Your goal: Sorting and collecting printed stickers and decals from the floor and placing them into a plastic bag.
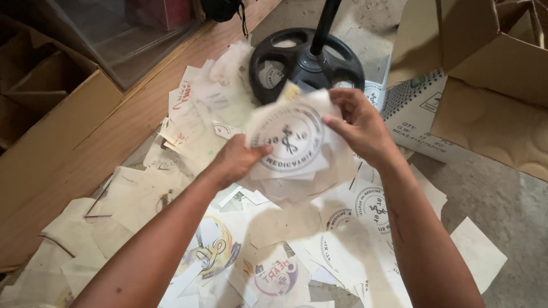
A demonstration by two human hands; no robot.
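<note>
Both my hands hold up a small stack of thin translucent sheets point(291, 140), each printed with a round dark emblem. My left hand point(237, 159) grips the stack at its lower left edge, thumb on top. My right hand point(359, 122) pinches the upper right edge, fingers curled over the top sheet. The stack hangs above a floor littered with similar printed sheets point(274, 251), some with coloured round logos, some with dark ones.
A black round stand base point(305, 60) with a pole rises just beyond the stack. Open cardboard boxes point(491, 68) stand at the right, another carton point(45, 102) at the left beside a wooden board point(131, 114). Bare concrete floor point(508, 211) shows at the right.
</note>
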